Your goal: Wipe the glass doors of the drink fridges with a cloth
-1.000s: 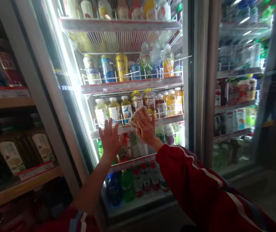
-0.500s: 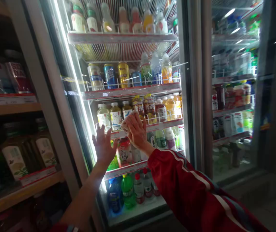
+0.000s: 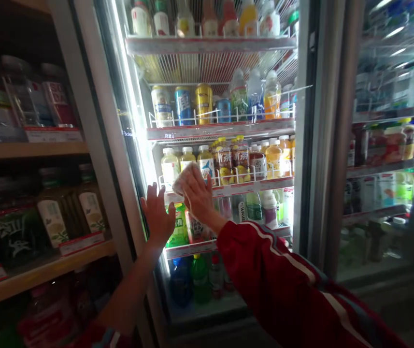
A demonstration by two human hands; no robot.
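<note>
My right hand (image 3: 200, 199) is closed on a pale, crumpled cloth (image 3: 182, 181), holding it at the glass door of a lit drinks fridge (image 3: 305, 145). Behind the cloth, bottles with white caps (image 3: 206, 162) stand on the middle shelf. My left hand (image 3: 159, 215) is raised with its fingers spread, near the left side of the door, and holds nothing. Whether its palm touches the glass I cannot tell. A red sleeve with white and grey stripes (image 3: 275, 270) covers my right arm.
Cans (image 3: 204, 104) and more bottles fill the fridge shelves above and below. To the left, a wooden shelf (image 3: 43, 151) carries bottled drinks behind a grey door frame. A second glass-fronted fridge (image 3: 377, 164) stands at the right, past a metal post (image 3: 332, 135).
My right hand has slid the cloth left across the glass, towards the left bottles. My left hand has also shifted left relative to the shelves and stays spread. The view has turned a little left.
</note>
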